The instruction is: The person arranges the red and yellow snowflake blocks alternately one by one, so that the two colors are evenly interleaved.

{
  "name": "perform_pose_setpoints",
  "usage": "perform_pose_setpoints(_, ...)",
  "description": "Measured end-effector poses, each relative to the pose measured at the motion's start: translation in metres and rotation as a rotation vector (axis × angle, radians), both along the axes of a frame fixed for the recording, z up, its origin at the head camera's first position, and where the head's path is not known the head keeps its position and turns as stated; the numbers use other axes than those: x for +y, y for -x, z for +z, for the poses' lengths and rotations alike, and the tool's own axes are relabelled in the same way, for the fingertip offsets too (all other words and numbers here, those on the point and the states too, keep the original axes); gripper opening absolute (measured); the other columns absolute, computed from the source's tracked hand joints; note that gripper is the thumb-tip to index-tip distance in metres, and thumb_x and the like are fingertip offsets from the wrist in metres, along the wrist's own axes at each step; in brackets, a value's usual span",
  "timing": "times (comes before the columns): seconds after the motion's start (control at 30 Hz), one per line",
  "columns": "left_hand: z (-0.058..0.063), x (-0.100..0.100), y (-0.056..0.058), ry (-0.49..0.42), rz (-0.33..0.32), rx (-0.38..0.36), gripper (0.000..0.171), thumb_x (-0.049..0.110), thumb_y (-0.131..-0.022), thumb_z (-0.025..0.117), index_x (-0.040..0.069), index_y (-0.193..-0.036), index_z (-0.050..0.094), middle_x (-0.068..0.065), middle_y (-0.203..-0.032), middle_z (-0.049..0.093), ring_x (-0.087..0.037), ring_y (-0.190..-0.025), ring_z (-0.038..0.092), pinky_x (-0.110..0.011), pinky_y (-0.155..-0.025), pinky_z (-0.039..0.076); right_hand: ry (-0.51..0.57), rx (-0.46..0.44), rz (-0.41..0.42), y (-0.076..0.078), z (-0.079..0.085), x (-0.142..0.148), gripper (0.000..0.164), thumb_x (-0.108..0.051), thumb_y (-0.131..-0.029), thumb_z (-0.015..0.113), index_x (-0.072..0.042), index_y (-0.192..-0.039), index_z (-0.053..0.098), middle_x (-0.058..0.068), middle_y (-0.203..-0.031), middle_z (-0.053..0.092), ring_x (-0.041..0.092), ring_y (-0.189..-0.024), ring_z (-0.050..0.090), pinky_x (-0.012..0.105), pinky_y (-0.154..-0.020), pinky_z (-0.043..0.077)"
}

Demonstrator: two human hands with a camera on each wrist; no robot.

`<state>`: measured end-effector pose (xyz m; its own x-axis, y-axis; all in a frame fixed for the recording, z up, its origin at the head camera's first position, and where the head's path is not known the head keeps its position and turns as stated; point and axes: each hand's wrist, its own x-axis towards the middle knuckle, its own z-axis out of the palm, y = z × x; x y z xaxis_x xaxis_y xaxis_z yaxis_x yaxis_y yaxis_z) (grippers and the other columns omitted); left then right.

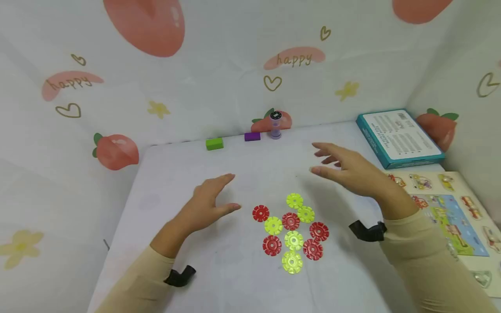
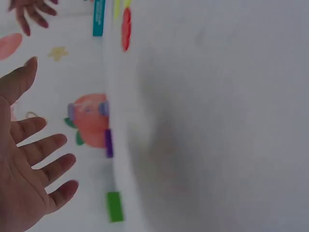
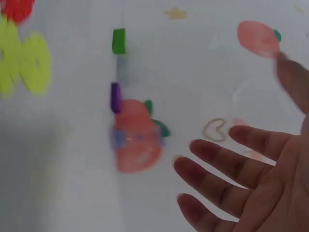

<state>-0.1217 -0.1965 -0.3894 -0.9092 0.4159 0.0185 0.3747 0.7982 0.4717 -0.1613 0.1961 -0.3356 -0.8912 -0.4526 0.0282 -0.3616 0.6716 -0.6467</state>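
My left hand (image 1: 205,204) hovers over the table to the left of a group of red and yellow notched plastic discs; its fingers are spread and hold nothing. Above the table on the other side, my right hand (image 1: 350,169) is raised behind and to the right of the discs, likewise holding nothing. Several red discs (image 1: 272,245) and several yellow discs (image 1: 292,262) lie flat in a loose cluster, some touching. In the left wrist view the palm and parted fingers (image 2: 53,169) show plainly. Relaxed, separated fingers (image 3: 212,181) appear in the right wrist view too.
Along the back edge stand a green block (image 1: 214,144), a purple block (image 1: 252,137) and a small lilac timer-like cylinder (image 1: 275,126). A teal-edged box (image 1: 401,137) lies at the back right. In front of it is a wooden picture puzzle board (image 1: 463,187). Printed cloth (image 1: 219,56) hangs behind.
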Motion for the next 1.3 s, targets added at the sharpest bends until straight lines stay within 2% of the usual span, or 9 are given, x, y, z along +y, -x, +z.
perform_pose_setpoints(0.13,-0.040,0.018,-0.001,-0.223,0.027,-0.131,0.068,0.055,-0.083,0.068,0.027,-0.141,0.048,0.015,-0.137,0.048,-0.011,-0.126,0.042,-0.046,-0.101,0.037,0.082,-0.134,-0.027,-0.001,-0.053,-0.014,0.072,-0.053,-0.085,0.067,-0.021,-0.144,0.041,0.006,-0.123,0.058,0.023,-0.104,0.057,0.047,-0.083,0.050)
perform_pose_setpoints(0.2,-0.058,0.029,-0.001,-0.289,0.021,-0.150,0.060,0.050,-0.084,0.069,0.025,-0.136,0.054,0.017,-0.132,0.052,-0.007,-0.123,0.045,-0.041,-0.100,0.038,0.108,-0.207,-0.029,-0.003,-0.076,-0.021,0.070,-0.047,-0.084,0.071,-0.016,-0.141,0.046,0.007,-0.117,0.059,0.023,-0.100,0.058,0.042,-0.080,0.051)
perform_pose_setpoints(0.3,-0.074,0.041,-0.002,-0.290,0.005,-0.113,0.052,0.047,-0.083,0.071,0.027,-0.129,0.059,0.019,-0.126,0.052,-0.006,-0.119,0.043,-0.040,-0.099,0.034,0.110,-0.244,-0.031,-0.006,-0.101,-0.031,0.060,-0.038,-0.081,0.077,-0.012,-0.131,0.056,0.006,-0.110,0.057,0.022,-0.094,0.053,0.038,-0.077,0.048)
perform_pose_setpoints(0.43,-0.078,0.052,-0.004,-0.217,0.024,-0.010,0.045,0.044,-0.078,0.077,0.028,-0.119,0.064,0.016,-0.117,0.048,-0.009,-0.112,0.041,-0.043,-0.089,0.031,0.035,-0.179,-0.038,-0.008,-0.113,-0.040,0.047,-0.033,-0.080,0.079,-0.014,-0.120,0.063,0.002,-0.105,0.053,0.021,-0.090,0.047,0.038,-0.074,0.041)
perform_pose_setpoints(0.53,-0.079,0.053,-0.005,-0.234,0.051,-0.007,0.039,0.038,-0.078,0.079,0.026,-0.111,0.064,0.014,-0.108,0.050,-0.008,-0.105,0.044,-0.040,-0.087,0.035,0.018,-0.170,-0.061,-0.010,-0.114,-0.044,0.041,-0.030,-0.081,0.078,-0.015,-0.115,0.061,0.000,-0.104,0.054,0.020,-0.089,0.048,0.037,-0.076,0.041)
perform_pose_setpoints(0.77,-0.074,0.039,0.005,-0.483,0.218,-0.081,0.015,0.026,-0.086,0.073,0.024,-0.098,0.065,0.007,-0.083,0.061,-0.014,-0.074,0.054,-0.031,-0.063,0.048,0.191,-0.214,-0.087,-0.010,-0.105,-0.052,0.022,-0.021,-0.092,0.066,-0.017,-0.110,0.054,0.002,-0.095,0.059,0.020,-0.081,0.056,0.034,-0.068,0.050)
perform_pose_setpoints(0.9,-0.066,0.010,0.031,-0.565,0.373,-0.077,0.021,0.026,-0.087,0.071,0.020,-0.106,0.064,0.001,-0.088,0.063,-0.017,-0.079,0.056,-0.033,-0.068,0.047,0.261,-0.176,-0.085,-0.002,-0.086,-0.064,0.011,-0.016,-0.097,0.059,-0.017,-0.107,0.056,0.002,-0.094,0.059,0.024,-0.076,0.060,0.036,-0.066,0.051)
perform_pose_setpoints(1.1,-0.065,-0.047,0.074,-0.505,0.593,0.012,0.030,0.023,-0.091,0.067,0.020,-0.119,0.061,-0.002,-0.086,0.065,-0.018,-0.076,0.056,-0.031,-0.067,0.045,0.298,-0.191,-0.051,0.027,-0.058,-0.092,0.015,-0.020,-0.096,0.059,-0.017,-0.109,0.067,-0.004,-0.104,0.065,0.026,-0.088,0.063,0.039,-0.072,0.050)
perform_pose_setpoints(1.3,-0.078,-0.075,0.095,-0.430,0.727,0.151,0.031,0.025,-0.089,0.069,0.011,-0.117,0.064,-0.003,-0.093,0.063,-0.017,-0.083,0.056,-0.030,-0.070,0.045,0.241,-0.337,-0.008,0.064,-0.064,-0.135,0.035,-0.034,-0.093,0.062,-0.023,-0.126,0.063,-0.007,-0.127,0.056,0.017,-0.106,0.054,0.038,-0.081,0.049)
